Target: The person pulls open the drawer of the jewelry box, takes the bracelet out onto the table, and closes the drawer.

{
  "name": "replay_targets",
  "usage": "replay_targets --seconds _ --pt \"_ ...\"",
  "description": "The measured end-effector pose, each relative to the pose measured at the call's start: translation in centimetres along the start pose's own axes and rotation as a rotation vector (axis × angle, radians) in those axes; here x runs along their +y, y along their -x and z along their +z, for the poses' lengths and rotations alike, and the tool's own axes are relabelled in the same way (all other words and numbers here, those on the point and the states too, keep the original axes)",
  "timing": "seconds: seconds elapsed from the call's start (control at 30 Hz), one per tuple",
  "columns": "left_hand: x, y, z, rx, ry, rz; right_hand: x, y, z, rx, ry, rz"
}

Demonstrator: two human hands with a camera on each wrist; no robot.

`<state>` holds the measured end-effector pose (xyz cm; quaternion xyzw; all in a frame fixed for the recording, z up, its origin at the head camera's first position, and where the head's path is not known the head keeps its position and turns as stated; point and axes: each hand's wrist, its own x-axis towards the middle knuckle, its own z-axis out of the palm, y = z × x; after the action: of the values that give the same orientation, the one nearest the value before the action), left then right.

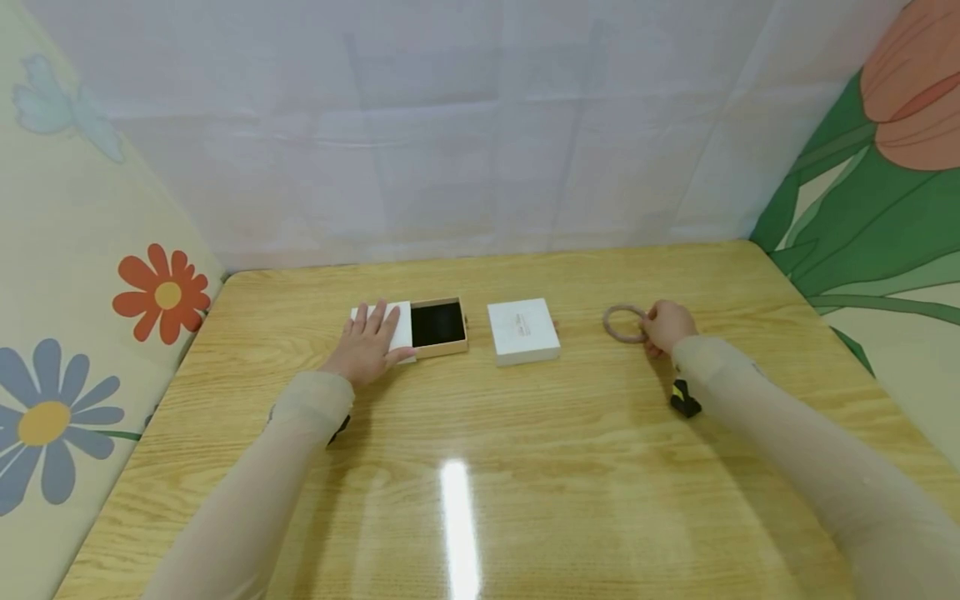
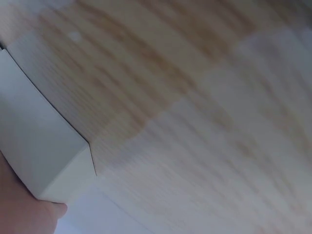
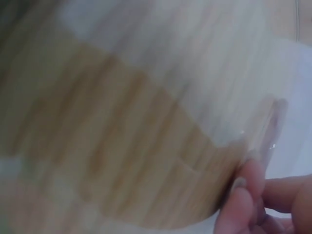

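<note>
My left hand [image 1: 362, 346] rests with fairly straight, spread fingers on a white box cover [image 1: 403, 323]. From the cover's right side sticks out a tan box tray [image 1: 442, 350] with a black inside. The left wrist view shows the white cover [image 2: 41, 124] close up, a fingertip [image 2: 48, 214] at its edge. Over on the right, my right hand [image 1: 667, 327] pinches a greyish-brown bangle [image 1: 609, 329] by its right side. Seen from the right wrist, thumb and fingers [image 3: 253, 178] are bent together, and the bangle is hard to make out there.
A white square box [image 1: 522, 327] with small lettering on top sits between the two hands. Everything lies on a wooden table [image 1: 555, 467] with a glossy surface. A white cloth [image 1: 465, 150] hangs behind it, and flower-printed panels [image 1: 67, 250] stand at both sides.
</note>
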<state>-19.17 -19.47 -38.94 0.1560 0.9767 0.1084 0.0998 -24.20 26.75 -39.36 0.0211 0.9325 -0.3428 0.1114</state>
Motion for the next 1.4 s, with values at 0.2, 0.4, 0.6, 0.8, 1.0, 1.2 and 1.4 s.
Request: replay_targets --seconds 0.2,0.4,0.6,0.8,1.0,1.2,1.4 --pt "-0.3 -0.1 0.2 -0.003 0.001 0.0 0.0 0.1 -0.1 0.002 -0.032 0.023" --pt "-0.4 -0.1 0.3 0.012 0.001 0.012 0.0 0.1 -0.3 -0.012 -0.073 0.035" --pt "-0.4 -0.1 0.4 0.017 -0.01 0.012 -0.1 0.4 -0.4 -0.014 -0.134 0.056" --pt "-0.2 0.0 0.2 0.01 0.002 0.007 -0.2 0.7 -0.6 0.01 -0.146 0.069" --pt "0.0 0.1 0.0 0.013 0.006 0.005 -0.7 1.2 -0.7 0.05 -0.16 0.062" --pt "0.1 0.2 -0.1 0.011 0.007 -0.003 -1.4 1.7 -0.8 0.071 -0.2 0.019" --pt "0.2 0.2 -0.1 0.008 0.011 -0.003 -2.4 2.4 -0.8 0.079 -0.211 -0.028"
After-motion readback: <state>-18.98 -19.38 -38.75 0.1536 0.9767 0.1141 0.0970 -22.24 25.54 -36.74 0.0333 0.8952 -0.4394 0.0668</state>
